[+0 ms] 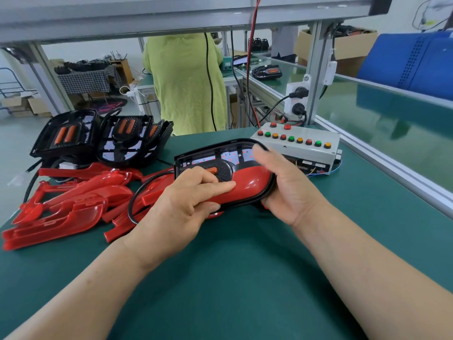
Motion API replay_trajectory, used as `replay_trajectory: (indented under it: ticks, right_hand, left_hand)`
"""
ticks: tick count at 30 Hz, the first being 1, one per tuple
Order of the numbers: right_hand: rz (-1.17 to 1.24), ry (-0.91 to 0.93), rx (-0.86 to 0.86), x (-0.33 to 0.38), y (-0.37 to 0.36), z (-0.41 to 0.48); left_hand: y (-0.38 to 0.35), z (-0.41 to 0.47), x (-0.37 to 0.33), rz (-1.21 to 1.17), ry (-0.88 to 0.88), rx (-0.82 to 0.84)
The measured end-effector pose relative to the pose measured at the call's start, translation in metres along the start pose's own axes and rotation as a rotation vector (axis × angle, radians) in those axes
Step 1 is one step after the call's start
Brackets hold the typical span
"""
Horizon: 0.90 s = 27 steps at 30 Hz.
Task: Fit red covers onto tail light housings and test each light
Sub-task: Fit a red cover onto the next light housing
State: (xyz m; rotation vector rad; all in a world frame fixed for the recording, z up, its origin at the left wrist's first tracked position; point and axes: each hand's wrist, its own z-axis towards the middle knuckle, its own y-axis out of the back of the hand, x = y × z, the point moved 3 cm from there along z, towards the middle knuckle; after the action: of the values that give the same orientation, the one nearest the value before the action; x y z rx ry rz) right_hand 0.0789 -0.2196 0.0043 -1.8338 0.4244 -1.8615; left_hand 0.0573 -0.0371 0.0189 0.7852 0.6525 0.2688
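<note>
Housing (pixel 220 153) lies partly hidden beneath left hand (pixel 186 204), right hand (pixel 286 187).

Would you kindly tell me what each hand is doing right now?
Left hand: closed, pinching the red cover.
Right hand: closed, gripping the tail light housing.

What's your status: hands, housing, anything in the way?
Left hand pinches red cover against housing; right hand grips housing's right end. Cover sits on lower half only, LEDs exposed above. Spare covers left, test box behind, neither blocking.
</note>
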Motion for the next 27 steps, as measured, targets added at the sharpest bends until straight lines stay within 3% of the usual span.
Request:
replay_trajectory:
  ticks: [12, 17, 27]
  right_hand:
    - [-0.006, -0.014, 0.002, 0.001, 0.001, 0.001]
    - [0.097, -0.069, -0.122, -0.002, 0.007, 0.003]
    - [0.057, -0.042, -0.152, -0.005, 0.005, 0.002]
  left_hand:
    - [0.007, -0.002, -0.001, 0.007, 0.004, -0.002]
    - [0.012, -0.003, 0.001, 0.042, 0.0, 0.006]
    - [0.004, 0.0, -0.001, 0.034, 0.004, 0.011]
